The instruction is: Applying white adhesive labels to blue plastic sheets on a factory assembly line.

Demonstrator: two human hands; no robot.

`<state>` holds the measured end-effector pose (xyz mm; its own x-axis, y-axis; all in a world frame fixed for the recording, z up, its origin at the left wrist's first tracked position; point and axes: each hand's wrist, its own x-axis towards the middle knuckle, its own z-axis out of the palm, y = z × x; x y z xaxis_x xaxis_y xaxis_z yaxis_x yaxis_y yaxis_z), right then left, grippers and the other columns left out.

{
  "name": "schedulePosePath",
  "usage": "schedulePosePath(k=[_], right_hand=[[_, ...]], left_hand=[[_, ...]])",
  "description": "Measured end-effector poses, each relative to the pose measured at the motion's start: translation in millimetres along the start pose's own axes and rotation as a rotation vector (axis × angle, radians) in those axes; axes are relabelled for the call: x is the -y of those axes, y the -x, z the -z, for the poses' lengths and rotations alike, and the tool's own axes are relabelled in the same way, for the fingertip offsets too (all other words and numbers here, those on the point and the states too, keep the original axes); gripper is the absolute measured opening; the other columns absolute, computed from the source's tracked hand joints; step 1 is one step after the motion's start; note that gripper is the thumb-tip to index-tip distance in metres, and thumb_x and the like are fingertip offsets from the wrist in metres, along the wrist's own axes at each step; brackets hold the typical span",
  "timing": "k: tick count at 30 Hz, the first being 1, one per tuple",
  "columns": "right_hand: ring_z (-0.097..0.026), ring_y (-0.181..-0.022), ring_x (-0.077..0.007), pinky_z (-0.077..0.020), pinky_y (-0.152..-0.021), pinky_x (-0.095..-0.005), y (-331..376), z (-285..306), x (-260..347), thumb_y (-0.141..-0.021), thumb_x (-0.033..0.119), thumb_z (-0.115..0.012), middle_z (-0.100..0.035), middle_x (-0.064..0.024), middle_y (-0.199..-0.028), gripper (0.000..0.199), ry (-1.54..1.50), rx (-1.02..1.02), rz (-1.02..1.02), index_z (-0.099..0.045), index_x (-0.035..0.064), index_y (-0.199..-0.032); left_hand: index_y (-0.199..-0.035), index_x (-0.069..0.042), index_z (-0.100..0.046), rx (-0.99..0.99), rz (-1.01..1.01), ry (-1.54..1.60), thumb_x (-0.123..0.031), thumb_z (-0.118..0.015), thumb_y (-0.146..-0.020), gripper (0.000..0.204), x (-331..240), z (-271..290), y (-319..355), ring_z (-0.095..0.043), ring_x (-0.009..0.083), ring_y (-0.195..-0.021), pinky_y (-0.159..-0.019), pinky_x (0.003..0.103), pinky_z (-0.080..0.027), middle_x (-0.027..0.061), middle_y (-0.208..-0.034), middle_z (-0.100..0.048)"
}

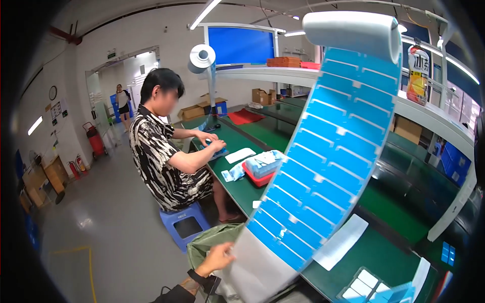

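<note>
A wide strip of blue film labels (333, 146) hangs in front of me from a white roll (353, 30) at the top. Its lower end is bare whitish backing (260, 265). My left hand (217, 257), with a dark band on the wrist, reaches in from the lower edge. Its fingers are closed at the left edge of the backing, the fingertips partly hidden. My right hand does not show. On the green table (348, 257) behind the strip lie a white paper strip (342, 242) and a clear tray with white rectangular pieces (365, 284).
At the left, a co-worker (166, 146) sits on a blue stool (184, 224), both hands on a small blue thing. A red tray (255, 177) with blue-white packs stands beyond the strip. A bottle (418, 73) stands on the shelf. A green cloth bag (209, 240) hangs below the table edge.
</note>
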<state>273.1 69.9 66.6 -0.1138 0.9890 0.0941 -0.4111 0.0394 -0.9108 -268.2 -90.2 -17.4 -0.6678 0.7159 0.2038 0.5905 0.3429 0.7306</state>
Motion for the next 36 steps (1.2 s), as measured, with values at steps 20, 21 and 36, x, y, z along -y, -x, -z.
schedulePosePath(k=[20,21,36], right_hand=[[-0.063,-0.079,-0.0258,-0.0483,-0.066,-0.0353,13,-140,-1,-0.063,0.051,-0.081,-0.063,-0.0092,-0.085,0.056,0.884,0.780,0.480,-0.066,0.0059,-0.093],[-0.063,-0.079,-0.0258,-0.0483,-0.066,-0.0353,12,-130,1,-0.063,0.051,-0.081,-0.063,-0.0092,-0.085,0.056,0.887,0.771,0.475,-0.066,0.0059,-0.093],[-0.052,-0.048,-0.0049,-0.0373,-0.043,-0.0203,-17,-40,31,-0.078,0.005,-0.072,-0.060,-0.0018,-0.056,0.009,0.464,0.138,-0.343,-0.067,-0.0012,-0.076]], left_hand=[[-0.134,0.001,-0.041,1.303,0.284,1.151,-0.038,-0.049,-0.095,0.056,-223,-134,79,-0.056,0.0235,-0.109,-0.093,0.038,-0.045,0.0128,-0.129,-0.053],[-0.133,0.001,-0.043,1.287,0.256,1.137,-0.036,-0.050,-0.094,0.054,-224,-135,74,-0.056,0.0229,-0.107,-0.093,0.037,-0.045,0.0126,-0.127,-0.054],[-0.111,0.003,-0.060,0.849,-0.119,0.923,-0.008,-0.062,-0.085,0.029,-235,-140,9,-0.061,0.0142,-0.089,-0.081,0.026,-0.048,0.0090,-0.103,-0.065]])
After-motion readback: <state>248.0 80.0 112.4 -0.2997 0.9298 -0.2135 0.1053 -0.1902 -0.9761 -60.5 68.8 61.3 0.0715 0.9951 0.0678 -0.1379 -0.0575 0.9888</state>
